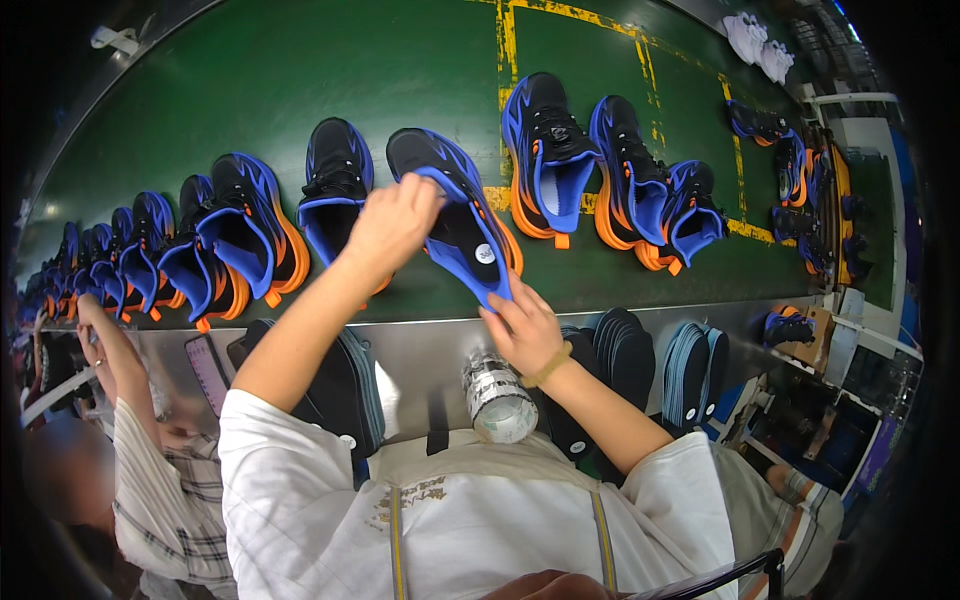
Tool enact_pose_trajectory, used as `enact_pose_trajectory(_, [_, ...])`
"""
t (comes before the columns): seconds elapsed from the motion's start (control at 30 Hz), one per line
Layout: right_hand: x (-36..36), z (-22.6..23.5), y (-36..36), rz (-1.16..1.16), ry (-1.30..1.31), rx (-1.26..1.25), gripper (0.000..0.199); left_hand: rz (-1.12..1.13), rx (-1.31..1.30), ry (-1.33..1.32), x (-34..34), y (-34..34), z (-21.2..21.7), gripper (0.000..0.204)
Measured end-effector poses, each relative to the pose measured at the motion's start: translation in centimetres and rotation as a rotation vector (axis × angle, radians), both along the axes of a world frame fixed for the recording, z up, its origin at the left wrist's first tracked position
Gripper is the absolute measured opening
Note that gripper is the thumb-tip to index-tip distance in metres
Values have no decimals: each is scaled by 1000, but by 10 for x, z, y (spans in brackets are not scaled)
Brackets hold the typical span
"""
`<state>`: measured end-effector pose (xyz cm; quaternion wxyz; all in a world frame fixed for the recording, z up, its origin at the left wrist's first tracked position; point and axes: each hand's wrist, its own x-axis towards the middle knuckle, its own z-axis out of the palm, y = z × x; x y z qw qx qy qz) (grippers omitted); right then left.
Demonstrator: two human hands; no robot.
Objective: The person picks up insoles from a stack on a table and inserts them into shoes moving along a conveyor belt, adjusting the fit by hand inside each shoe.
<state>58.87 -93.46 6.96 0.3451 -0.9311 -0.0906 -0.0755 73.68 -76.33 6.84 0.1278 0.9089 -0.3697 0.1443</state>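
A black, blue and orange sneaker (455, 220) lies tilted on the green work surface in front of me, its opening toward me. A round white sticker shows on the insole inside. My left hand (398, 218) is closed on the upper edge of the opening near the tongue; its fingertips are partly hidden. At the heel, my right hand (527, 325) pinches the blue collar between thumb and fingers. Just left of my left hand stands a matching sneaker (337, 165); another matching sneaker (548, 150) is to the right.
Matching sneakers (245, 215) line the green conveyor (420, 60) on the left, with more (690, 215) on the right. Stacked dark insoles (625, 355) and a cylinder (500, 400) wrapped in silvery material stand along the metal edge. A co-worker's arm (120, 350) reaches in at far left.
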Motion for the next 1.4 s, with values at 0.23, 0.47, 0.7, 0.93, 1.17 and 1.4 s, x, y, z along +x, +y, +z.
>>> enact_pose_trajectory(0.23, [18,14,2,-31,227,15,24,-219,458,-173,27,-12,4,11])
enact_pose_trajectory(0.47, [-78,31,-57,-137,154,-155,36,-256,456,50,30,-2,13,12])
enact_pose_trajectory(0.7, [-189,32,-74,-433,501,-284,46,103,-396,537,23,6,19,11])
enact_pose_trajectory(0.93, [-208,20,-75,-496,541,-284,64,197,-1711,1247,12,-15,77,15])
enact_pose_trajectory(1.17, [-211,40,-99,-359,472,-34,68,268,-459,642,16,-123,59,44])
enact_pose_trajectory(1.4, [-111,107,-154,-382,109,-153,25,13,129,270,59,-155,14,40])
